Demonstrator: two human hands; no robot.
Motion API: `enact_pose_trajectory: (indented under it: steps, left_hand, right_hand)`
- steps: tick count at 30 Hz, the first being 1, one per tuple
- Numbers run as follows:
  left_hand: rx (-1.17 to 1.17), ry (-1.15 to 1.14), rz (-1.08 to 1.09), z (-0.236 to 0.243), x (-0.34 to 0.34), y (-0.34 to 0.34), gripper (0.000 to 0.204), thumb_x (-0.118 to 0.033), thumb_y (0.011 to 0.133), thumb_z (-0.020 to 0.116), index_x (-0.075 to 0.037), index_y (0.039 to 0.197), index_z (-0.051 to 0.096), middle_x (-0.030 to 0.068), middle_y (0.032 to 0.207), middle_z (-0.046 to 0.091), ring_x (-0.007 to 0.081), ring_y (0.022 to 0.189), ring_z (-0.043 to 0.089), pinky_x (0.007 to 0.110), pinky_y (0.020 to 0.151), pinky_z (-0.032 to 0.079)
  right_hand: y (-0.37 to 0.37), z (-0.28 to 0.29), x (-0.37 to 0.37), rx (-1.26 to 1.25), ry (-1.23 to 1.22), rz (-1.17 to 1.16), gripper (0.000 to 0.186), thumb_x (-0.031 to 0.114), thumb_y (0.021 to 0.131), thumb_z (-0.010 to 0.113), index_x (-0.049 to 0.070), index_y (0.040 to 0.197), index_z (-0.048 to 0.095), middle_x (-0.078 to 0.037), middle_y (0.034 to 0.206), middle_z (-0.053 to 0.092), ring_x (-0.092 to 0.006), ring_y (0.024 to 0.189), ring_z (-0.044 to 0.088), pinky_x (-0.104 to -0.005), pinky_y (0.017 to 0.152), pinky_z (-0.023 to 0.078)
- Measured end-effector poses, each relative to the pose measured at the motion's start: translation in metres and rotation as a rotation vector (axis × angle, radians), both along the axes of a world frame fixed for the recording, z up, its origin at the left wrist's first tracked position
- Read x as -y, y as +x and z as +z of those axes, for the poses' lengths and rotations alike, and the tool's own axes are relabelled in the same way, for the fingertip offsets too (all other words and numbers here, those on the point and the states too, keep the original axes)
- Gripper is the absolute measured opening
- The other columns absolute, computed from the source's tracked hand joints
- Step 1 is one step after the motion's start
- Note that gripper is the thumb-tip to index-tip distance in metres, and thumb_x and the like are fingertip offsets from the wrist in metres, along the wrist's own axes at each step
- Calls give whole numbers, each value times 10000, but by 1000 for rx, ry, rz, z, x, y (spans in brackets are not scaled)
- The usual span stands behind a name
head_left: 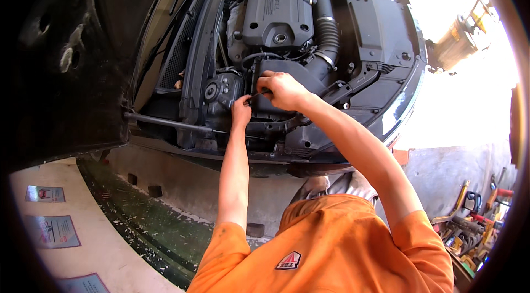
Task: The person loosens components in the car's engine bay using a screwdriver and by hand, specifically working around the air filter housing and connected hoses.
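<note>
Under the raised hood of a dark car, my right hand (280, 90) is curled over the front corner of a black box (290, 74) below the engine cover (275, 9), holding a small dark item (264, 92) that I cannot make out clearly. My left hand (242, 107) is lower and to the left, fingers closed at the box's side near that same item; exactly what it grips is hidden. Beside my left hand sits a strut mount (211, 91). A corrugated intake hose (327, 39) runs along the engine cover's right.
The raised hood (66, 61) fills the left, with a support strut (165, 123) crossing toward the engine bay. Below lie a pale ledge (83, 221) with signs and a green channel (127, 210). Hand tools (472, 221) crowd the lower right; a yellowish drum (455, 44) stands beyond the car.
</note>
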State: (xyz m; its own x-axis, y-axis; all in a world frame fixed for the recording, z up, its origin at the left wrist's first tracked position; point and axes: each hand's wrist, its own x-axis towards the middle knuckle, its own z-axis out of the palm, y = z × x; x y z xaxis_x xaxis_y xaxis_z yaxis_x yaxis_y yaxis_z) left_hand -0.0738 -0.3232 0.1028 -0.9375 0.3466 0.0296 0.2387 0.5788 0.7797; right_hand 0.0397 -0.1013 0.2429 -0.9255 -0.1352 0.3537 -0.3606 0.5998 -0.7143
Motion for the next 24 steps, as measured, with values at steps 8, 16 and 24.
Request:
enact_pose_trajectory:
  steps: [8,16,24]
  left_hand:
    - [-100,-50,0,-14,0,-13,339,56,802,516,16,1062,728,211,933,738,310,907,720,367,824,535]
    - [25,-19,62,-11,-18,-2,363,-3,771,576,23,1105,716,290,1083,680,440,1036,645,480,926,518]
    - [69,-47,135,-4,-22,-2,206,-9,765,602,61,931,700,307,1027,674,460,1000,640,497,889,531]
  right_hand:
    - [-45,18,2,436,78,0,198,68,756,739,-17,924,676,-159,849,698,-308,764,711,-397,674,584]
    - [-112,25,-9,1584,-188,-70,135,121,812,758,30,790,659,-87,656,623,-96,470,545,-228,378,379]
    - [-98,37,3,987,764,204,213,165,781,731,21,934,693,-122,720,659,-220,561,614,-361,465,438]
